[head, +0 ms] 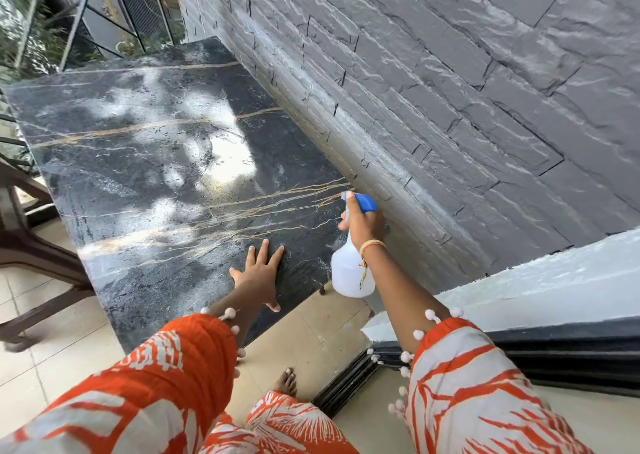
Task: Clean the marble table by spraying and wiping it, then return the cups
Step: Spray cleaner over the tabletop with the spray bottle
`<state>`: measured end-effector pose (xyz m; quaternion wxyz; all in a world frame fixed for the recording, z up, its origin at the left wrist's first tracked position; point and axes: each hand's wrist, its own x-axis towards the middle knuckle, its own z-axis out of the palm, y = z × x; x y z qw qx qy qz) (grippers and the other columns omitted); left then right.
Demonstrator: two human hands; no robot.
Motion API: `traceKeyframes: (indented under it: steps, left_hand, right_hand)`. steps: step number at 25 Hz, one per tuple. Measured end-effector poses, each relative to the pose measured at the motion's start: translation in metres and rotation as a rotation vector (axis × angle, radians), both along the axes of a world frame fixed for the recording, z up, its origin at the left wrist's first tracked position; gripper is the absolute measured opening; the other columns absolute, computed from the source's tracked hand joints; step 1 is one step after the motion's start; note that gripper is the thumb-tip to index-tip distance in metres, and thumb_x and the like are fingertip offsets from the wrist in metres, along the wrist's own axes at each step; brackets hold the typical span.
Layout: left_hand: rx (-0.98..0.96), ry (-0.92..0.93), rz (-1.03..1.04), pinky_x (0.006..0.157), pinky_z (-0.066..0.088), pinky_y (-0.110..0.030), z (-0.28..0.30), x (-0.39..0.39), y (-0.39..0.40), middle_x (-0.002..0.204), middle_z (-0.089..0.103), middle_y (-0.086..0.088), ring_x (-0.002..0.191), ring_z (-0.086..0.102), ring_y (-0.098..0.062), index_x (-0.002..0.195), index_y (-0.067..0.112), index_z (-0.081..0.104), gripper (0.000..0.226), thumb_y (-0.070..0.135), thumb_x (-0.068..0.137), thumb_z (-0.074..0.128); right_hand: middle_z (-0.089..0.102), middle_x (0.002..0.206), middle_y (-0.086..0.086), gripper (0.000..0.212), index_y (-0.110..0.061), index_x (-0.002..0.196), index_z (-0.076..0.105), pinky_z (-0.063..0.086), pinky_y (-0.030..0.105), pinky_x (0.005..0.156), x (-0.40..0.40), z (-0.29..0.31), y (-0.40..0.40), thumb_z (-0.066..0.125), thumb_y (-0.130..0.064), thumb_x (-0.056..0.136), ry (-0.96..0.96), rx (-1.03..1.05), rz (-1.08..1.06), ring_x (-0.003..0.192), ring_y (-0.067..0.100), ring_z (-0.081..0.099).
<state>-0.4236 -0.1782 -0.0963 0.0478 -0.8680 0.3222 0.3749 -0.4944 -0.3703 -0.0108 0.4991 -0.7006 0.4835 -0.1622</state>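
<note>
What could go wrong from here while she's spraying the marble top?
1. The left hand lies flat on the marble table near its front edge; on a wet surface it might slip.
2. The spray bottle in the right hand points close to the stone wall, so mist may hit it.
3. Drips onto the floor tiles could be slick under the bare foot.

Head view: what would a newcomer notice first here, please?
The black marble table with gold veins and bright reflections fills the left, beside a grey stone wall. At its near edge the left hand rests flat, while the right hand holds a spray bottle.
</note>
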Motion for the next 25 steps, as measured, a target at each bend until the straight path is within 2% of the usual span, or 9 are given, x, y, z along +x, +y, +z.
traceKeyframes:
  steps: [2, 3, 5, 8, 12, 15, 19, 23, 25]
  left_hand:
    - [-0.001, 0.000, 0.005, 0.106, 0.019, -0.074, 0.001, 0.000, 0.000, 0.158, -0.029, 0.002, 0.147, -0.018, -0.031, 0.150, 0.038, -0.018, 0.144, 0.042, 0.056, 0.091]
    - [-0.002, 0.000, 0.003, 0.107, 0.019, -0.074, 0.002, 0.000, 0.000, 0.158, -0.029, 0.002, 0.147, -0.018, -0.031, 0.150, 0.038, -0.018, 0.144, 0.042, 0.056, 0.091]
    - [-0.011, -0.004, -0.006, 0.107, 0.019, -0.074, 0.001, 0.001, 0.002, 0.158, -0.028, 0.002, 0.148, -0.018, -0.030, 0.150, 0.038, -0.017, 0.143, 0.043, 0.056, 0.091]
    - [-0.034, -0.019, -0.039, 0.108, 0.020, -0.072, 0.002, 0.002, 0.007, 0.159, -0.025, 0.001, 0.148, -0.015, -0.030, 0.152, 0.037, -0.014, 0.139, 0.047, 0.058, 0.089]
    - [-0.108, -0.074, -0.125, 0.112, 0.021, -0.065, -0.002, 0.002, 0.025, 0.161, -0.017, -0.002, 0.149, -0.009, -0.029, 0.154, 0.032, -0.003, 0.122, 0.054, 0.068, 0.080]
    - [-0.192, -0.113, -0.218, 0.115, 0.023, -0.056, -0.005, 0.009, 0.048, 0.163, -0.009, -0.004, 0.150, -0.001, -0.025, 0.154, 0.027, 0.008, 0.104, 0.050, 0.076, 0.073]
    - [-0.315, -0.157, -0.226, 0.113, 0.024, -0.055, 0.006, 0.048, 0.080, 0.162, 0.004, -0.007, 0.148, 0.012, -0.024, 0.151, 0.021, 0.021, 0.090, 0.046, 0.080, 0.070]
    - [-0.343, -0.172, -0.175, 0.113, 0.027, -0.052, 0.017, 0.103, 0.133, 0.160, 0.013, -0.009, 0.146, 0.019, -0.024, 0.148, 0.019, 0.028, 0.079, 0.045, 0.084, 0.065]
    - [-0.340, -0.183, -0.146, 0.110, 0.030, -0.050, 0.017, 0.124, 0.167, 0.157, 0.019, -0.009, 0.144, 0.025, -0.024, 0.145, 0.019, 0.031, 0.073, 0.045, 0.085, 0.063]
  right_hand:
    - [0.061, 0.053, -0.003, 0.046, -0.017, 0.068, 0.065, 0.050, 0.026, 0.063, 0.014, 0.000, 0.008, 0.051, -0.051, 0.094, 0.009, 0.018, 0.027, 0.052, 0.015, 0.061]
    - [0.061, 0.054, -0.004, 0.046, -0.018, 0.065, 0.063, 0.049, 0.025, 0.060, 0.018, -0.001, 0.010, 0.050, -0.051, 0.094, 0.007, 0.004, 0.029, 0.050, 0.014, 0.060]
    - [0.061, 0.055, -0.004, 0.048, -0.015, 0.067, 0.063, 0.044, 0.021, 0.053, 0.022, -0.002, 0.016, 0.049, -0.051, 0.095, 0.008, -0.010, 0.025, 0.046, 0.011, 0.058]
    - [0.062, 0.056, -0.001, 0.050, -0.010, 0.075, 0.067, 0.042, 0.020, 0.053, 0.018, -0.007, 0.027, 0.049, -0.052, 0.095, 0.042, 0.008, 0.012, 0.049, 0.011, 0.059]
    - [0.062, 0.062, 0.001, 0.047, -0.011, 0.080, 0.067, 0.053, 0.030, 0.064, 0.011, -0.016, 0.040, 0.048, -0.052, 0.095, 0.049, 0.004, -0.081, 0.060, 0.020, 0.062]
    - [0.065, 0.060, 0.000, 0.040, -0.018, 0.077, 0.068, 0.051, 0.032, 0.074, 0.024, -0.010, 0.054, 0.051, -0.050, 0.094, 0.019, 0.076, -0.105, 0.067, 0.022, 0.066]
    - [0.060, 0.058, 0.001, 0.034, -0.024, 0.078, 0.068, 0.049, 0.029, 0.060, 0.054, 0.005, 0.068, 0.050, -0.046, 0.097, -0.030, 0.031, -0.182, 0.048, 0.017, 0.056]
    - [0.063, 0.064, 0.002, 0.034, -0.017, 0.074, 0.063, 0.053, 0.035, 0.069, 0.089, 0.004, 0.110, 0.054, -0.041, 0.096, -0.098, 0.121, -0.252, 0.052, 0.022, 0.060]
    - [0.064, 0.068, 0.004, 0.034, -0.015, 0.069, 0.062, 0.053, 0.034, 0.068, 0.105, 0.000, 0.150, 0.057, -0.035, 0.096, -0.143, 0.174, -0.235, 0.055, 0.024, 0.062]
